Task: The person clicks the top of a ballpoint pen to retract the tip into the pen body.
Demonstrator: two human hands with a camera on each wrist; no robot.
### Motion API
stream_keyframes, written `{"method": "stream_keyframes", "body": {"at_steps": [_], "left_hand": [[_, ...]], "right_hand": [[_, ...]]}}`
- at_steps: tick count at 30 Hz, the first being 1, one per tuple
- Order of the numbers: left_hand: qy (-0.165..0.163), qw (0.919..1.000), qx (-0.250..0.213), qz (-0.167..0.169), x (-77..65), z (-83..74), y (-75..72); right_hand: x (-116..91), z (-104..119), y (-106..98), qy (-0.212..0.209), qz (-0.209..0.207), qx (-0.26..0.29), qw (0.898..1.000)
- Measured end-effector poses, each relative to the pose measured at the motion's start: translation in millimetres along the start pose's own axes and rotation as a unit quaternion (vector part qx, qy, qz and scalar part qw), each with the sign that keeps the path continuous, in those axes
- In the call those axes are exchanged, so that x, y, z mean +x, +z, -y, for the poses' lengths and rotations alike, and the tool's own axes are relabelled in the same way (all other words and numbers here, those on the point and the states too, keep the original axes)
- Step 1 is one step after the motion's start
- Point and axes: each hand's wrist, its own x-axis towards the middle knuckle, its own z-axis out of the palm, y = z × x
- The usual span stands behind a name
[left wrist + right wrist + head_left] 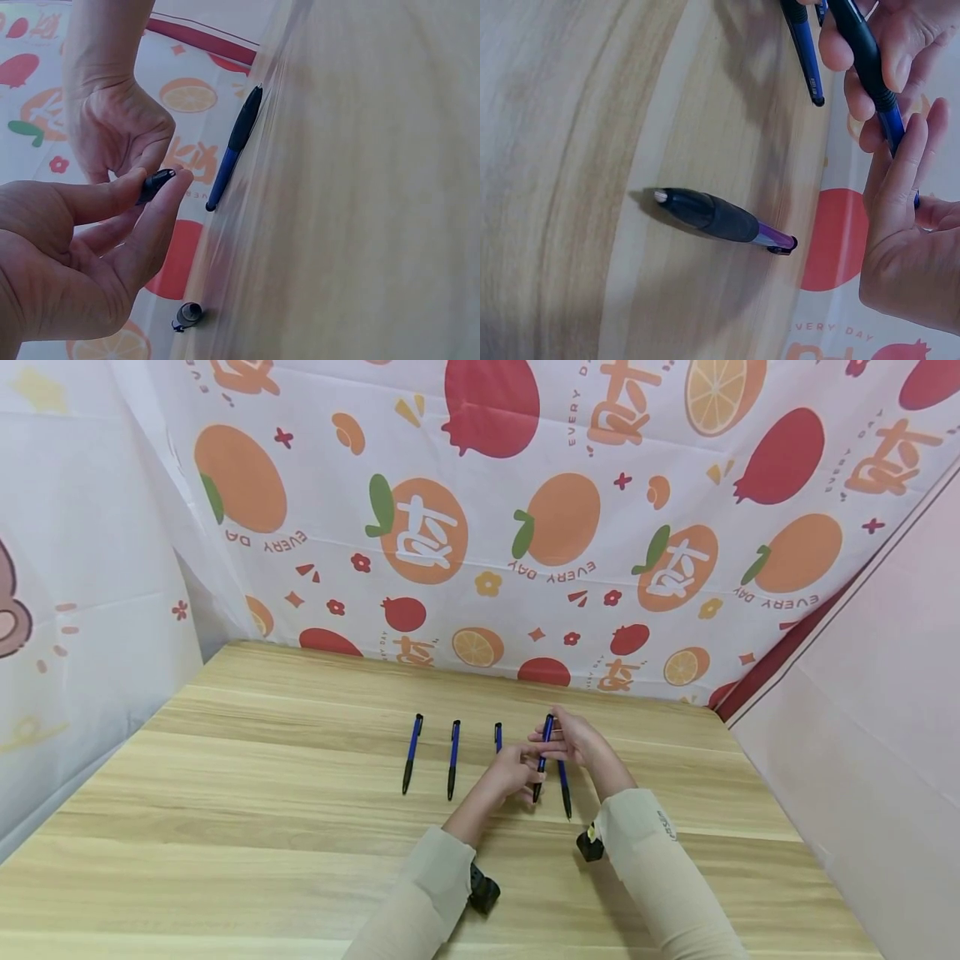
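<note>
Both of my hands are on one blue pen (543, 758) with a black grip, raised over the table. My left hand (513, 772) pinches its black grip near the tip, which pokes out between thumb and fingers in the left wrist view. Toward the clip end, my right hand (577, 742) holds the pen between thumb and fingers, partly covering the blue barrel in the right wrist view. Just right of the held pen, another blue pen (565, 792) lies on the table. A third pen (498, 737) lies partly hidden behind my left hand.
Farther left on the wood-grain table (247, 793), two more blue pens lie side by side, an outer pen (412, 756) and an inner pen (453, 762). A fruit-print cloth (487, 527) hangs along the table's back edge. Pale cloth walls stand at both sides.
</note>
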Motion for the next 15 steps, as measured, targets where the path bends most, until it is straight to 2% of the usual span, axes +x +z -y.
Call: {"method": "stream_keyframes", "body": {"at_steps": [15], "left_hand": [[0.004, 0.9999, -0.016, -0.004, -1.5, -0.3, 3.5]], "right_hand": [[-0.6, -0.6, -0.5, -0.001, -0.007, -0.009, 1.0]]}}
